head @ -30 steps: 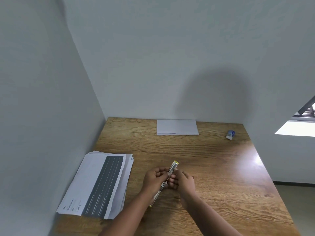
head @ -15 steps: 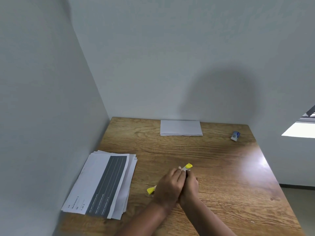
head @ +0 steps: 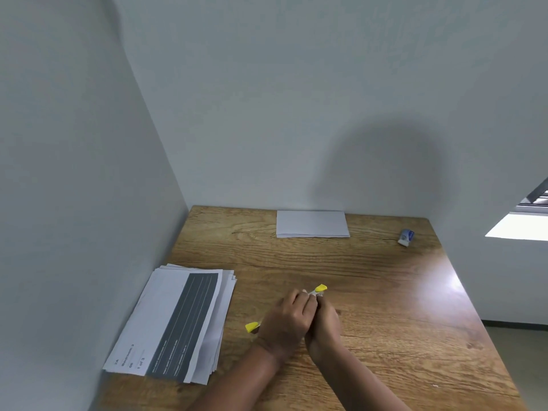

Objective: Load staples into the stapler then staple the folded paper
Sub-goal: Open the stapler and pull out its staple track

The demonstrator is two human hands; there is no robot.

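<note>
Near edge of the desk [head: 385, 307]: both forearms enter from below and meet over the middle of the front half. The left hand [head: 286, 321] lies on top, fingers curled round the stapler [head: 321, 289], of which only the two yellow ends show, one past the fingertips toward the far right, the other at the heel of the hand toward the near left. The right hand [head: 324, 323] presses against the left from the right side, its fingers also wrapped about the stapler's body; the stapler's middle is hidden by both hands. Left edge, near corner: a stack of printed sheets [head: 175, 321], the top one bearing a dark band, fanned slightly. Far edge, centre: the folded paper [head: 311, 223], white, lying flat just before the wall. Far right corner: a small blue and white staple box [head: 406, 237], well apart from the folded paper.
</note>
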